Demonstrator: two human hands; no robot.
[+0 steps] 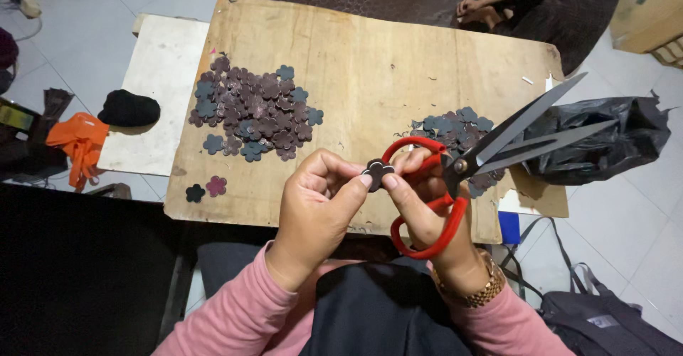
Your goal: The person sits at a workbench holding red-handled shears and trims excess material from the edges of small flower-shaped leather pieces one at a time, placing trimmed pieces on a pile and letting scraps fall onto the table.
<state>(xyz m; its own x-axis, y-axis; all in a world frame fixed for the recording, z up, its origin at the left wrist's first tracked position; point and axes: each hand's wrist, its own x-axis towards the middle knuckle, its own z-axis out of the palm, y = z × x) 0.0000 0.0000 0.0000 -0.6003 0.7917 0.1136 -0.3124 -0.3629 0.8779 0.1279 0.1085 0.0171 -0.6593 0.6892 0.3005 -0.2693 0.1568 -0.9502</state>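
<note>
My left hand (316,206) pinches a small dark flower-shaped cutout (378,170) between thumb and fingers. The thumb of my right hand (425,206) also presses on that cutout. My right hand holds large scissors (475,162) with red handles, fingers through the loops; the dark blades are slightly apart and point up and to the right. A big pile of dark flower cutouts (256,113) lies on the wooden board (370,64) to the left. A smaller pile of cutouts (455,130) sits behind the scissors.
Two loose cutouts (205,188) lie near the board's front left edge. A black plastic bag (605,139) is at the right, a dark bag (605,320) on the floor. A black cloth (128,108) rests on a white board (160,71). Another person (526,0) sits at the far side.
</note>
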